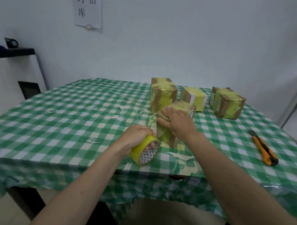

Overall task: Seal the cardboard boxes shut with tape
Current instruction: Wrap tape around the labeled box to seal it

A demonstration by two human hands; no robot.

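Left hand: my left hand (137,135) grips the yellow tape roll (145,150) just below frame centre, fingers curled through its core.
Tape roll: it sits tilted against the checked tablecloth (57,117), just left of the near box.
Right hand: my right hand (177,122) lies flat on the near box (176,124), fingers straight, pressing its top and left edge.
Near box: centre of frame, wrapped in yellow tape, upright on the cloth.
Other boxes: I see a tall box (162,94) touching or just behind the near one, a small box (193,97) beside it, and a far box (226,103) toward the right.
Knife: an orange utility knife (263,150) lies at the right edge, well apart from the boxes.
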